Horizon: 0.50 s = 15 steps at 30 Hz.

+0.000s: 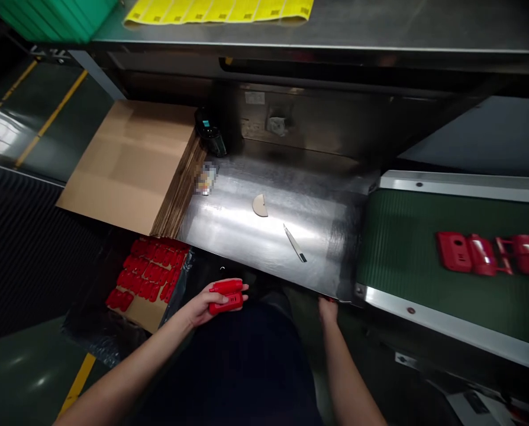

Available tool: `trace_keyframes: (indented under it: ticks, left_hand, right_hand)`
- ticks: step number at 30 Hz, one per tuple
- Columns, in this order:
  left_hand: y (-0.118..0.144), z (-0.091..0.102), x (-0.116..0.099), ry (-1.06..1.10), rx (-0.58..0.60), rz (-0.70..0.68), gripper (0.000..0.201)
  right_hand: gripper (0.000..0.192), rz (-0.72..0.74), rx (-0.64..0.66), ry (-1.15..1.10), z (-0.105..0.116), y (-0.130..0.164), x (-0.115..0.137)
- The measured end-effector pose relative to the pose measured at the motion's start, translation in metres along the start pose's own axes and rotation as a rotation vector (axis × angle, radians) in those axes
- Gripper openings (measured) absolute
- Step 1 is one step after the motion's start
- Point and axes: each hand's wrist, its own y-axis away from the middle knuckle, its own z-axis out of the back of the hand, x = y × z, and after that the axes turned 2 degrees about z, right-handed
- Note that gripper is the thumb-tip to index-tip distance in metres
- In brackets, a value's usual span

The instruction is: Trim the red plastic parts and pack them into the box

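My left hand (206,306) is closed around two red plastic parts, held low in front of the table's near edge. The upper part (226,287) is rounded; the lower red part (232,303) has small slots, and my thumb presses on it. At the table's front right edge is my right hand (328,310), its fingers hidden beneath the edge. A speck of red shows beside them, too small to name. On the steel table (233,231) lie a utility knife (295,243) and a beige half-round piece (260,205).
Stacked flat cardboard sheets (131,160) cover the table's left, beside a dark bottle-like object (211,133). Below, a lined box (147,313) holds rows of red parts (153,269). More red parts (481,254) ride a green conveyor belt (402,236). Yellow labels (220,10) lie on the shelf above.
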Motion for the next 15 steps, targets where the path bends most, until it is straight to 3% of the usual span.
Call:
trace_keyframes:
  ticks: [4,9,12,15]
  left_hand:
    - [-0.003,0.008,0.017,-0.025,-0.13,-0.003,0.06]
    - [-0.007,0.038,0.045,-0.018,-0.332,-0.006,0.03]
    - [-0.012,0.059,0.062,0.023,-0.436,0.002,0.024]
    - [-0.016,0.073,0.075,0.07,-0.487,0.001,0.026]
  right_hand:
    - [0.031,-0.008,0.004,0.071,0.006,0.012,-0.018]
    - [0.043,0.206,0.12,0.141,0.069,0.089,-0.031]
    - [0.056,0.453,0.276,0.135,0.106,0.123,-0.011]
    - [0.056,0.624,0.464,0.107,0.111,0.136,0.034]
